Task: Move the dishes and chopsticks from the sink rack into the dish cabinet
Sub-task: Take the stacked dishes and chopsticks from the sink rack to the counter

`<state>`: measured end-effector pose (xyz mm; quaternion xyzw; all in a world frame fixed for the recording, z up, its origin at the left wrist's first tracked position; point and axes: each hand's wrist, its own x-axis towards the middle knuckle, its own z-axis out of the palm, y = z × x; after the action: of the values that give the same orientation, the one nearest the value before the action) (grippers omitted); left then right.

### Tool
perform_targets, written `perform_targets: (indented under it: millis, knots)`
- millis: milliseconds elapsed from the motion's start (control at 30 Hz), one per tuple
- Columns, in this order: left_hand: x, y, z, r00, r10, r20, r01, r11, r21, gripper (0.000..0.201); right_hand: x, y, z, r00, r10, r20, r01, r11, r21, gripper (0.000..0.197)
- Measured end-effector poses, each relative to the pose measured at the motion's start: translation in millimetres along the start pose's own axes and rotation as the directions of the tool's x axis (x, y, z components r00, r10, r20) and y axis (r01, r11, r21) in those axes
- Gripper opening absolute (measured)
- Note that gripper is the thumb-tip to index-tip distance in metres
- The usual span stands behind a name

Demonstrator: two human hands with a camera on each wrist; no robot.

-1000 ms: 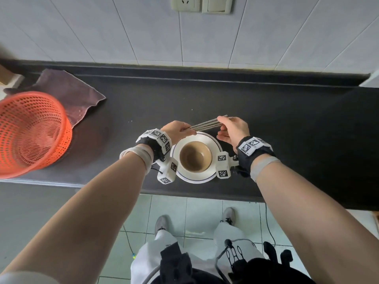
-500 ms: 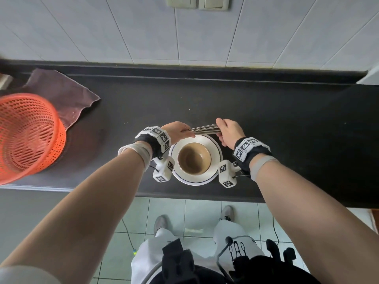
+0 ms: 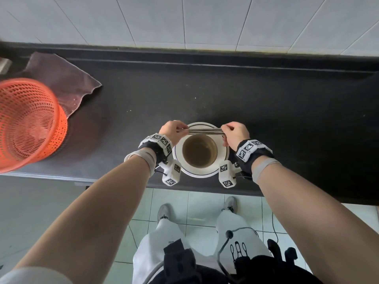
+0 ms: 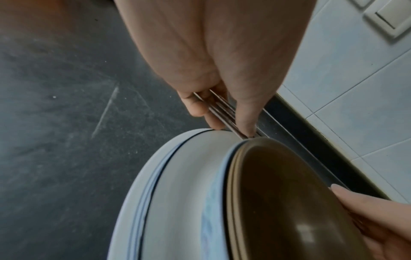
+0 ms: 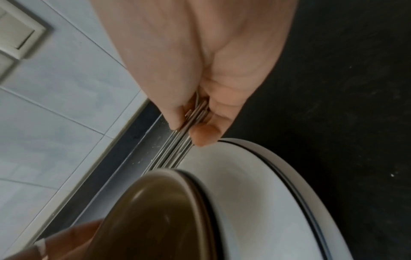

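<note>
Two hands on one bundle of metal chopsticks (image 3: 205,131), held level across the far edge of a brown bowl (image 3: 200,151). Left hand (image 3: 173,130) pinching the left end between thumb and fingers (image 4: 195,107), grip closed on the sticks. Right hand (image 3: 235,133) pinching the right end likewise, fingertips (image 5: 205,135) curled round the sticks. Bowl nested in a white plate (image 3: 222,160) with a dark line round its rim, both standing on the black tabletop (image 3: 287,119), near its front edge. From the wrist views, chopsticks just above the plate rim beside the bowl; touching it or not, cannot tell. Orange basket (image 3: 28,121) far left on the tabletop, well apart from the plate, partly over a brownish cloth (image 3: 65,83). Pale tiled wall (image 3: 184,21) behind the tabletop, with a switch plate (image 4: 387,15) on it. Below the tabletop edge, tiled floor (image 3: 172,199) and two grey shoes.
</note>
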<state>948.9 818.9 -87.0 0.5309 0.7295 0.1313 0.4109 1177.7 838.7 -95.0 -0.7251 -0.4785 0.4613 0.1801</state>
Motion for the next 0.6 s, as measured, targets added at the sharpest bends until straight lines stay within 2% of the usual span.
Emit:
perform_targets:
  millis: [67, 200, 367, 500, 600]
  knots:
    - [-0.4, 2.5, 3.5, 1.0, -0.025, 0.011, 0.025, 1.0, -0.012, 0.022, -1.9, -1.6, 0.3, 0.999, -0.021, -0.027, 0.021, 1.0, -0.002, 0.018]
    - [1.6, 0.5, 6.4, 0.999, -0.025, 0.028, 0.022, 0.997, 0.076, 0.035, 0.5, 5.2, 1.7, 0.998, -0.057, -0.025, 0.055, 0.995, -0.082, 0.014]
    - [-1.6, -10.5, 8.3, 0.999, -0.011, 0.032, 0.008, 0.997, 0.075, 0.035, 0.5, 6.0, 0.7, 0.999, -0.032, -0.01, 0.032, 0.999, -0.018, 0.037]
    - [-5.1, -16.3, 10.8, 0.999, -0.022, 0.044, 0.02, 0.999, 0.05, 0.051, 0.1, 4.4, -0.5, 0.998, -0.035, 0.053, 0.038, 0.998, -0.057, 0.05]
    - [-5.8, -17.2, 8.8, 0.998, -0.007, 0.054, 0.004, 0.999, 0.054, 0.052, 2.2, 3.3, -0.3, 0.995, -0.077, 0.066, 0.084, 0.992, -0.098, 0.043]
